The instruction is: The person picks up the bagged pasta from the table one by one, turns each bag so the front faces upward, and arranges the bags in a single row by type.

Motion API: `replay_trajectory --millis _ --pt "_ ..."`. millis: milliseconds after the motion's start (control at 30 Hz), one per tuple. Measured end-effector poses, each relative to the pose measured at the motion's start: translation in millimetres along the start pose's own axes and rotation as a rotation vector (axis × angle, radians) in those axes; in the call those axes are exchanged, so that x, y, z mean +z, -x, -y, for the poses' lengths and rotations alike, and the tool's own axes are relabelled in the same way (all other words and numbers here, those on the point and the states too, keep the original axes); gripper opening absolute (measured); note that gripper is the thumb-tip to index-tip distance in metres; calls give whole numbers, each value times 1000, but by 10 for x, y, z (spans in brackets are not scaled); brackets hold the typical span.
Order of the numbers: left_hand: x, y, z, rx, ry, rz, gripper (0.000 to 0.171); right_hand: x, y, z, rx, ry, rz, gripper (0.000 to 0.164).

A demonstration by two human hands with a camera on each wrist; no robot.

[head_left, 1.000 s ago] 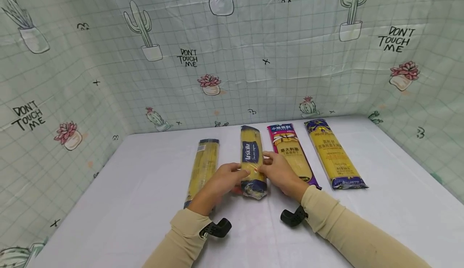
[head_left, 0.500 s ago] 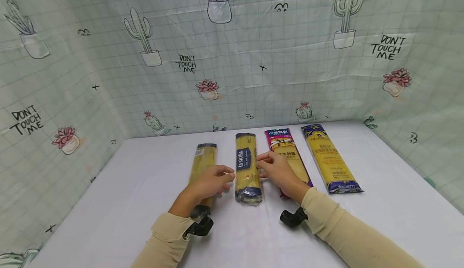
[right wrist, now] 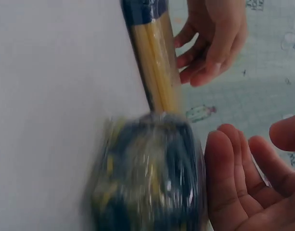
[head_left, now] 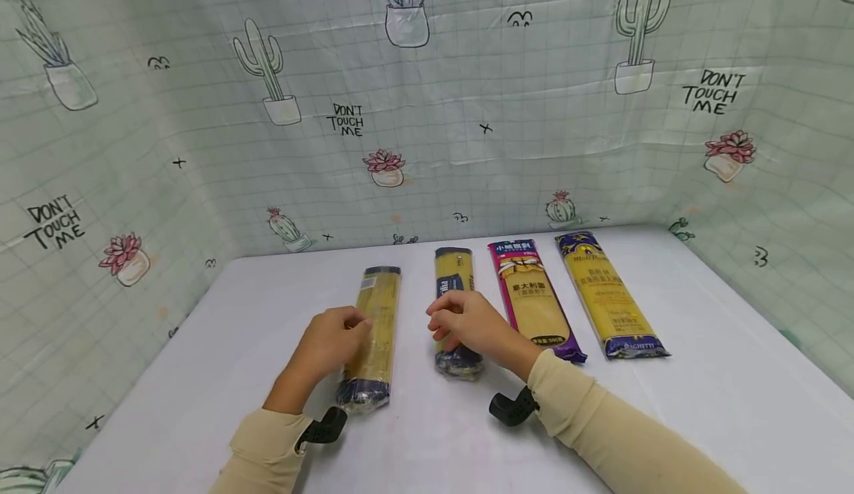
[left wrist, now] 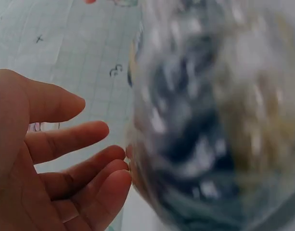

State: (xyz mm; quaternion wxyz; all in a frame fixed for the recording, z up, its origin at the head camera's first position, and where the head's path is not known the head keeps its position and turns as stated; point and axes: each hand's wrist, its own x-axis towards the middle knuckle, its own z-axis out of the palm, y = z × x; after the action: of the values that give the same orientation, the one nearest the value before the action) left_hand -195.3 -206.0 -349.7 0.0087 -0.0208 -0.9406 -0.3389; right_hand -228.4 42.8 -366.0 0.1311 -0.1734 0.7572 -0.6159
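My left hand (head_left: 330, 342) is at the left side of the leftmost spaghetti packet (head_left: 379, 338), a clear bag with dark blue ends. In the left wrist view its fingers are loosely bent, with the fingertips (left wrist: 116, 180) right at the side of the bag's crumpled end (left wrist: 195, 120). My right hand (head_left: 467, 323) is over the lower half of the second spaghetti packet (head_left: 454, 260), hiding part of its blue label. Relaxed right fingers (right wrist: 219, 163) appear beside a packet's blurred end (right wrist: 147, 178) in the right wrist view; nothing is gripped.
Right of the hands lie a pink and purple spaghetti packet (head_left: 534, 301) and a yellow and blue one (head_left: 610, 297), side by side on the white tablecloth (head_left: 440, 442). A cactus-printed curtain (head_left: 434, 138) rises behind and at the left.
Both hands have let go of the second packet, which now lies straighter. My left hand has moved left to the leftmost packet; my right hand has shifted left over the second one.
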Motion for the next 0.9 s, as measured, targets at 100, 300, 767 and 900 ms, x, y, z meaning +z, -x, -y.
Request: replay_trajectory --millis 100,300,767,900 --pt "19 -32 59 -47 -13 0 30 102 -27 5 -3 31 56 25" --pt "39 -86 193 -188 172 53 39 347 -95 39 40 86 138 27" --pt "61 -170 328 -246 535 216 39 556 -75 95 38 296 85 40" --pt "102 -156 297 -201 505 201 39 557 -87 82 31 289 77 40"
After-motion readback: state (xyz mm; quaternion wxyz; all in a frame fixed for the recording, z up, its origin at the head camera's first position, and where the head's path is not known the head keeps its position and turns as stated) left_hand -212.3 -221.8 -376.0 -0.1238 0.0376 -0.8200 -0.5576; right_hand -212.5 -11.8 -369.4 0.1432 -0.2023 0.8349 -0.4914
